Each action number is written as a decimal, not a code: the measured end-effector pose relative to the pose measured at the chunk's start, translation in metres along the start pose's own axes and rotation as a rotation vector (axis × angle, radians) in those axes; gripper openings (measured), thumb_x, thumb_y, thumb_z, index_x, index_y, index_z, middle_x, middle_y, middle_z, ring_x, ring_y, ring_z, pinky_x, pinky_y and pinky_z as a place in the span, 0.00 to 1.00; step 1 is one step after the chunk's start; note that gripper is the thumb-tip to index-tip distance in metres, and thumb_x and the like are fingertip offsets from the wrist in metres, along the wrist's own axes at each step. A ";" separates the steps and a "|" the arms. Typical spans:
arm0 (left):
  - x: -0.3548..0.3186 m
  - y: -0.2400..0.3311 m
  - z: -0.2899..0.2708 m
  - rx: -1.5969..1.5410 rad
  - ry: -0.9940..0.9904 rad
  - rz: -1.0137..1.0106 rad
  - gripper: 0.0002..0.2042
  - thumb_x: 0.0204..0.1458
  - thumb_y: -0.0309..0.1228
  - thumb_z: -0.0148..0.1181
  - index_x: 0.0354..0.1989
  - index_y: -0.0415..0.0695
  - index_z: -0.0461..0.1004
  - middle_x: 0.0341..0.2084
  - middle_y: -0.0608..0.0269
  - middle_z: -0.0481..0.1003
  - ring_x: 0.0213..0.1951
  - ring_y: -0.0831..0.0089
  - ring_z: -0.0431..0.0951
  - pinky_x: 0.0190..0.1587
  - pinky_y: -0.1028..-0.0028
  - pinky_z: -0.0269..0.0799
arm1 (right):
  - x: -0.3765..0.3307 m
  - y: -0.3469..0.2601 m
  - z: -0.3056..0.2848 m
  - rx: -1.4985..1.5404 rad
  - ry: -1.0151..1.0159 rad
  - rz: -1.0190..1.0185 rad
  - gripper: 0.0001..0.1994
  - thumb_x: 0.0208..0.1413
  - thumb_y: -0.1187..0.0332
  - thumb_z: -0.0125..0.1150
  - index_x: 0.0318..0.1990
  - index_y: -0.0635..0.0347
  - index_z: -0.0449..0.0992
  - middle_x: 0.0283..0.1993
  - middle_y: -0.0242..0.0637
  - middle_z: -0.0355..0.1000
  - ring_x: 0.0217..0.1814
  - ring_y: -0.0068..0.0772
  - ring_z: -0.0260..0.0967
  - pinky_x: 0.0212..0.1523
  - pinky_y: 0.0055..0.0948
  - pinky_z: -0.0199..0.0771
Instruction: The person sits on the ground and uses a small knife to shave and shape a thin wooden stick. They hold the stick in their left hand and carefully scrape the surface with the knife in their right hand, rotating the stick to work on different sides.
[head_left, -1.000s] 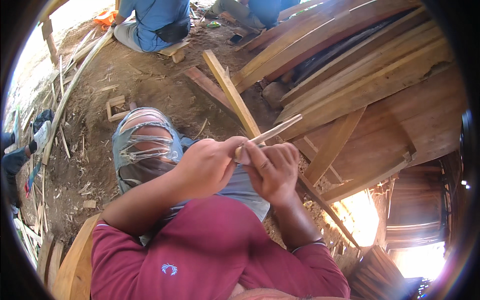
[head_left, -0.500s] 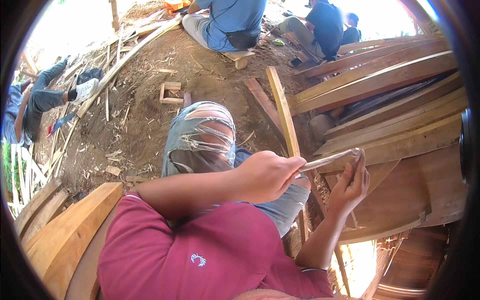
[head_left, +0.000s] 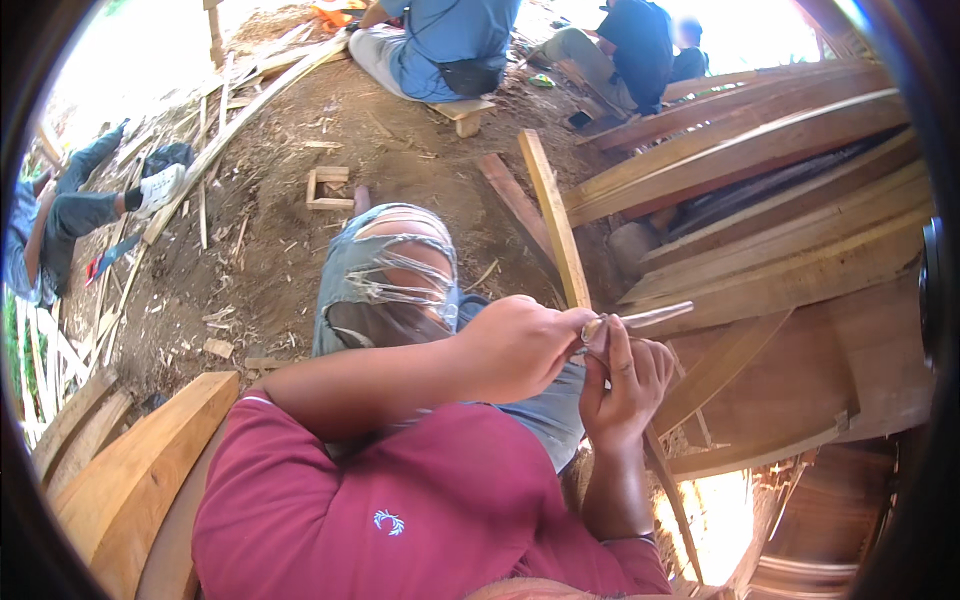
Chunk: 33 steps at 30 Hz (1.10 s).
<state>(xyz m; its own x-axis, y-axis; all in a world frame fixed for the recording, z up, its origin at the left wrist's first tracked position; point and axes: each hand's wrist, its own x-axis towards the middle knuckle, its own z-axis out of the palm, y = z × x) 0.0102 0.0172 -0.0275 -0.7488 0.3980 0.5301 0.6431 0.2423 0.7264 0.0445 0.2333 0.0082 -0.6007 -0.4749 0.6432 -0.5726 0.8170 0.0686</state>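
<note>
near: curved wooden beam (head_left: 130, 470) at lower left, torn-jeans knee (head_left: 385, 275) behind hands | left hand (head_left: 515, 350) fist closed on near end of thin metal blade (head_left: 645, 320) | right hand (head_left: 625, 385) fingers half-curled, fingertip touching blade underside | blade long axis near-horizontal, tip points right, slightly up | far: stacked planks (head_left: 740, 170), two seated people (head_left: 450, 40)
</note>
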 end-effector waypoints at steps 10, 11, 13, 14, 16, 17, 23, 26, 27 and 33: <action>0.007 0.005 -0.009 0.082 -0.030 0.023 0.10 0.67 0.29 0.63 0.54 0.42 0.76 0.28 0.47 0.82 0.31 0.42 0.84 0.36 0.47 0.76 | 0.010 0.011 -0.003 0.005 0.022 -0.018 0.25 0.65 0.61 0.75 0.69 0.53 0.84 0.35 0.30 0.76 0.37 0.35 0.72 0.44 0.42 0.67; 0.008 0.004 -0.007 0.082 -0.029 0.024 0.12 0.66 0.27 0.63 0.56 0.42 0.76 0.28 0.49 0.81 0.32 0.43 0.83 0.37 0.49 0.74 | 0.013 0.013 -0.004 0.022 0.009 -0.032 0.24 0.66 0.61 0.74 0.69 0.52 0.84 0.34 0.29 0.75 0.36 0.35 0.72 0.44 0.41 0.67; 0.005 0.001 -0.005 0.096 -0.016 0.014 0.17 0.64 0.23 0.64 0.61 0.41 0.76 0.28 0.52 0.80 0.33 0.44 0.82 0.39 0.53 0.72 | 0.016 0.050 -0.005 -0.152 0.114 0.135 0.24 0.67 0.62 0.74 0.69 0.53 0.84 0.34 0.28 0.74 0.36 0.35 0.72 0.44 0.41 0.67; 0.005 0.003 -0.005 0.096 -0.016 0.028 0.17 0.64 0.23 0.63 0.61 0.41 0.76 0.28 0.53 0.80 0.33 0.44 0.82 0.39 0.53 0.71 | 0.015 0.062 -0.006 -0.238 0.166 0.218 0.24 0.67 0.62 0.74 0.69 0.53 0.84 0.34 0.28 0.73 0.36 0.35 0.72 0.44 0.41 0.67; 0.005 0.004 -0.004 0.096 -0.023 0.052 0.16 0.65 0.23 0.63 0.60 0.41 0.76 0.28 0.54 0.80 0.32 0.45 0.82 0.39 0.53 0.71 | 0.012 0.058 -0.006 -0.221 0.155 0.202 0.24 0.67 0.62 0.73 0.69 0.53 0.84 0.34 0.27 0.74 0.36 0.34 0.73 0.45 0.42 0.66; 0.006 0.004 -0.005 0.091 -0.016 0.055 0.16 0.65 0.23 0.63 0.60 0.41 0.75 0.28 0.54 0.80 0.32 0.46 0.82 0.39 0.53 0.71 | 0.010 0.054 -0.005 -0.214 0.149 0.195 0.23 0.67 0.62 0.73 0.69 0.53 0.84 0.34 0.27 0.74 0.37 0.34 0.73 0.46 0.42 0.66; 0.006 0.006 -0.006 0.077 0.011 0.064 0.15 0.65 0.23 0.63 0.60 0.41 0.76 0.29 0.53 0.81 0.32 0.47 0.82 0.39 0.54 0.71 | 0.015 0.029 -0.013 -0.095 0.095 0.152 0.24 0.64 0.65 0.74 0.68 0.50 0.84 0.35 0.28 0.75 0.39 0.36 0.74 0.50 0.42 0.68; 0.007 0.007 -0.007 0.084 -0.001 0.070 0.16 0.65 0.22 0.62 0.60 0.41 0.76 0.30 0.53 0.81 0.33 0.47 0.82 0.40 0.54 0.71 | 0.012 0.035 -0.009 -0.137 0.173 0.239 0.23 0.65 0.65 0.74 0.67 0.49 0.85 0.35 0.28 0.76 0.39 0.35 0.74 0.51 0.41 0.68; 0.007 0.006 -0.006 0.068 0.002 0.076 0.16 0.65 0.22 0.63 0.60 0.40 0.75 0.30 0.53 0.81 0.33 0.47 0.82 0.40 0.54 0.71 | 0.012 0.024 -0.008 -0.122 0.132 0.171 0.22 0.66 0.66 0.73 0.67 0.50 0.85 0.36 0.28 0.76 0.39 0.34 0.74 0.51 0.40 0.68; 0.006 0.004 -0.005 0.119 -0.004 0.061 0.16 0.65 0.22 0.63 0.60 0.39 0.75 0.30 0.53 0.81 0.34 0.47 0.83 0.40 0.54 0.72 | 0.016 0.042 -0.007 -0.248 0.104 0.275 0.25 0.64 0.64 0.76 0.68 0.50 0.85 0.37 0.29 0.78 0.39 0.34 0.74 0.50 0.41 0.68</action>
<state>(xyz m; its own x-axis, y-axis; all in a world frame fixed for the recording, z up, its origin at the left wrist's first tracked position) 0.0072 0.0159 -0.0195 -0.7074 0.4182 0.5698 0.7019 0.3210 0.6359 0.0146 0.2623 0.0270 -0.6458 -0.2018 0.7363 -0.2380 0.9696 0.0570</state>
